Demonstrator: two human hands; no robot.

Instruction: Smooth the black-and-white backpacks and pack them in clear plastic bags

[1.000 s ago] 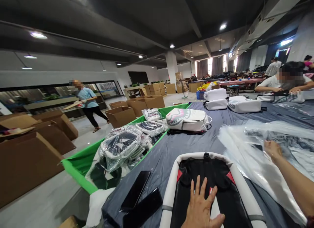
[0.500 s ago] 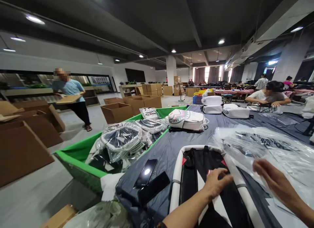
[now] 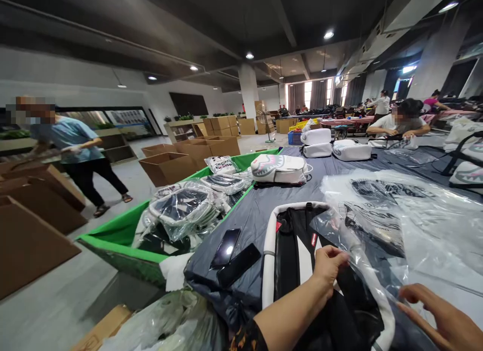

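Note:
A black and white backpack (image 3: 290, 270) lies on the dark cloth-covered table in front of me, its strap side up, with a small red label near the middle. Over its right side stretches a clear plastic bag (image 3: 339, 230). My left hand (image 3: 327, 265), above the backpack, pinches the edge of this bag between thumb and fingertips. Lower right, my right hand (image 3: 441, 310) has its thumb and forefinger on the same bag's edge, beside the backpack. More flat clear bags (image 3: 441, 230) with black print lie to the right.
Two dark phones (image 3: 225, 248) lie left of the backpack. A green-rimmed bin (image 3: 113, 240) holds several bagged backpacks. White backpacks (image 3: 279, 168) stand farther back. Cardboard boxes (image 3: 169, 167) fill the floor at left, near a person in blue (image 3: 73, 139). Another person (image 3: 400, 124) works across the table.
My right hand has come down and nearer, and the plastic bag now stretches between both hands over the backpack's right side. My left hand has closed on its edge. The person at left has moved leftward.

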